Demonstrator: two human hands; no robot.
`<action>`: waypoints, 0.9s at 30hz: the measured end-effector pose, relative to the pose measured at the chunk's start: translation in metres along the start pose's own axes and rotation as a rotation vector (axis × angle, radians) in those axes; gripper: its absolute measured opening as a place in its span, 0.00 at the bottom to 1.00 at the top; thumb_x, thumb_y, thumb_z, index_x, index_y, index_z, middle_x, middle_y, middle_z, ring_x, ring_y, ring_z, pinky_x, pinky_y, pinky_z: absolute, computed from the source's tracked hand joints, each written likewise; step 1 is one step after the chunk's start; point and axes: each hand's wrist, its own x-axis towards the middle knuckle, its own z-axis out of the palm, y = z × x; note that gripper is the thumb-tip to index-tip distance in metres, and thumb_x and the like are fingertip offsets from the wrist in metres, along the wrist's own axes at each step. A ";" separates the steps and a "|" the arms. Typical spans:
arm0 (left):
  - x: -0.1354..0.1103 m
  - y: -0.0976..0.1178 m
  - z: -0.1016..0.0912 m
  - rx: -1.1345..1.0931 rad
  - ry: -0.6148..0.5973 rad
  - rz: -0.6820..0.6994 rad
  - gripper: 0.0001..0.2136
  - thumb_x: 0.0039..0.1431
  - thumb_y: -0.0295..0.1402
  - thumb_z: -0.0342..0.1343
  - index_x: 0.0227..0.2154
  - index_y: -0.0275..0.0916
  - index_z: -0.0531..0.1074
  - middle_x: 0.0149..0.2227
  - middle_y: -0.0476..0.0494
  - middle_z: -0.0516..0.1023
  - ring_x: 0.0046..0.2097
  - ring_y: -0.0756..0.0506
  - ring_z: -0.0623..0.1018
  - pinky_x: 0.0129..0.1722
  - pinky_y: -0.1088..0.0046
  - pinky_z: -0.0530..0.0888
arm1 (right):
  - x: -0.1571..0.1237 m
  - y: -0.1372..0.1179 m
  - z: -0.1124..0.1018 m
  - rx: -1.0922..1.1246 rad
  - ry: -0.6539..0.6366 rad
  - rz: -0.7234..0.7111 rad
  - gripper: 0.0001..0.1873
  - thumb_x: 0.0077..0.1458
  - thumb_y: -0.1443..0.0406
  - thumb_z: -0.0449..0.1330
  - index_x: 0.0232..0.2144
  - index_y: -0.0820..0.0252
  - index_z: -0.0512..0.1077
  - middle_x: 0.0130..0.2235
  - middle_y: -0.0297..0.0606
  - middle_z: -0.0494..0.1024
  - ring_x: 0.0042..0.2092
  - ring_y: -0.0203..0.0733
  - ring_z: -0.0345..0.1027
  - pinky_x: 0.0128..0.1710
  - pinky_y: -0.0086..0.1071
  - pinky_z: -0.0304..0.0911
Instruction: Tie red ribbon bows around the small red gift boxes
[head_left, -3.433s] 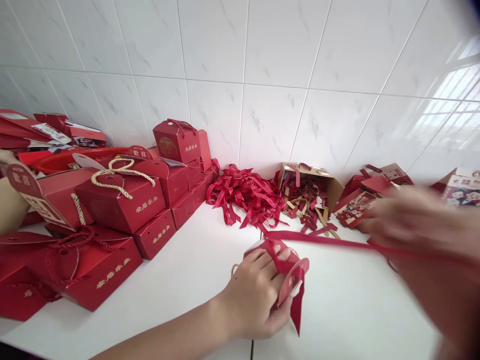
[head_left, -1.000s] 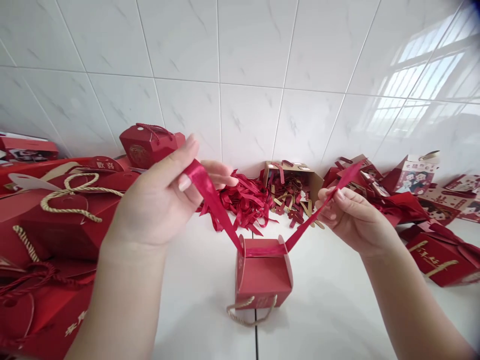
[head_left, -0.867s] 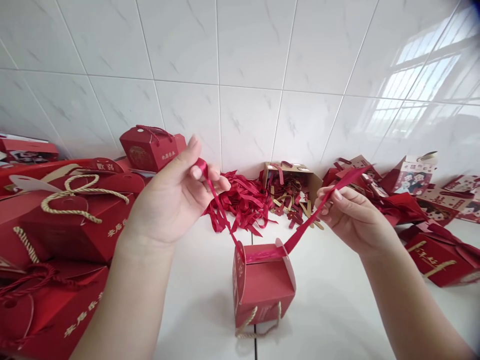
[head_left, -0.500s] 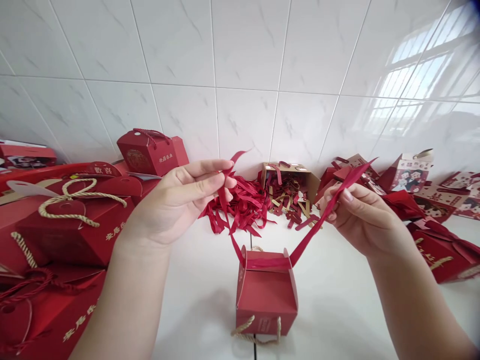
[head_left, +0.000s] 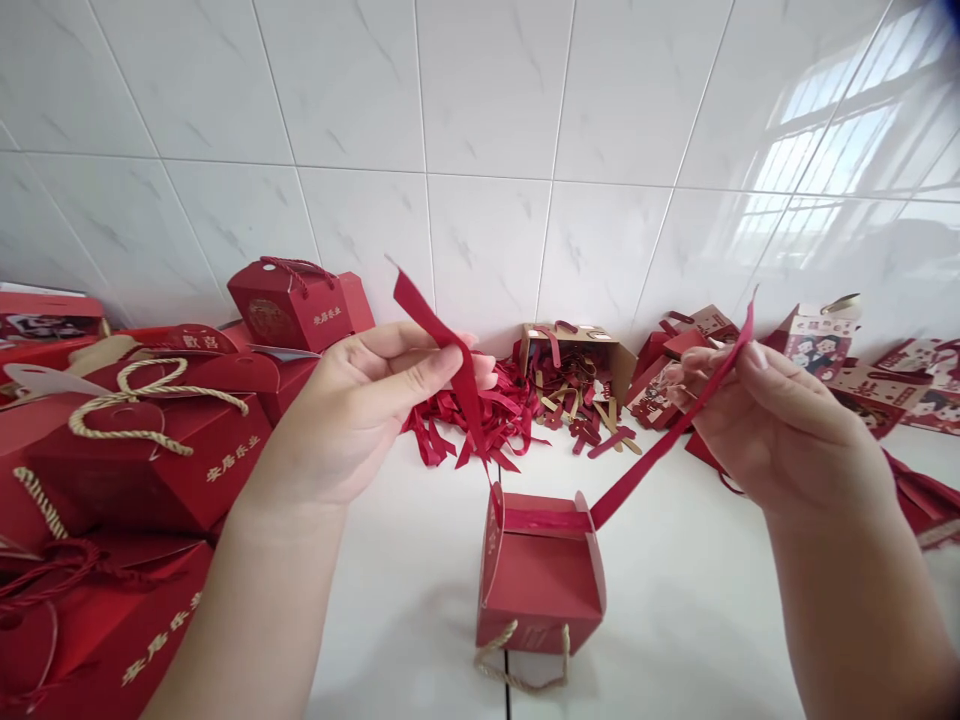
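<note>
Closest to me, a rope handle (head_left: 537,688) droops from the front of a small red box (head_left: 540,575), which stands upright on the white surface (head_left: 675,620), across a dark seam. A red ribbon (head_left: 547,519) lies along the top of that box, between two upright rounded flaps, and runs out past both of them; from here I can't make out whether it goes through slots. At near left I see a large box tied with dark red cord (head_left: 127,630), and beyond it a box bearing a cream rope bow (head_left: 187,470).

Above and to either side of the small box I have both hands raised. My left hand (head_left: 356,425) pinches one stretch of the ribbon between thumb and forefinger, its other fingers loosely extended, the free end poking up above the thumb. My right hand (head_left: 784,425) grips the other stretch with thumb against curled fingers, the tip pointing upward.

Farther back, a heap of red ribbons (head_left: 514,400) sits just beside a cardboard box (head_left: 619,370) on its side, spilling dark red and gold strips (head_left: 581,390). Printed boxes (head_left: 817,355) crowd the right; another red box (head_left: 300,310) sits high at left. White wall tiles (head_left: 495,240) rise behind everything.
</note>
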 end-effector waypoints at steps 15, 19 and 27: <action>-0.007 -0.018 0.043 0.091 -0.210 -0.212 0.09 0.57 0.39 0.60 0.26 0.39 0.75 0.14 0.53 0.67 0.19 0.53 0.68 0.21 0.78 0.65 | -0.013 0.021 0.037 -0.344 -0.038 0.197 0.13 0.52 0.56 0.64 0.34 0.61 0.74 0.24 0.36 0.74 0.16 0.26 0.52 0.12 0.24 0.45; -0.009 -0.024 0.054 0.311 -0.216 -0.273 0.13 0.56 0.43 0.58 0.27 0.39 0.77 0.15 0.52 0.66 0.18 0.53 0.65 0.18 0.77 0.60 | -0.020 0.022 0.046 -0.353 -0.179 0.180 0.12 0.55 0.57 0.61 0.32 0.62 0.75 0.26 0.36 0.74 0.17 0.25 0.49 0.13 0.24 0.44; -0.006 -0.029 0.053 0.333 -0.199 -0.299 0.10 0.56 0.39 0.59 0.39 0.41 0.74 0.19 0.52 0.69 0.23 0.50 0.71 0.23 0.75 0.65 | -0.020 0.025 0.048 -0.340 -0.240 0.015 0.08 0.58 0.60 0.59 0.36 0.57 0.76 0.26 0.33 0.73 0.18 0.26 0.52 0.14 0.23 0.49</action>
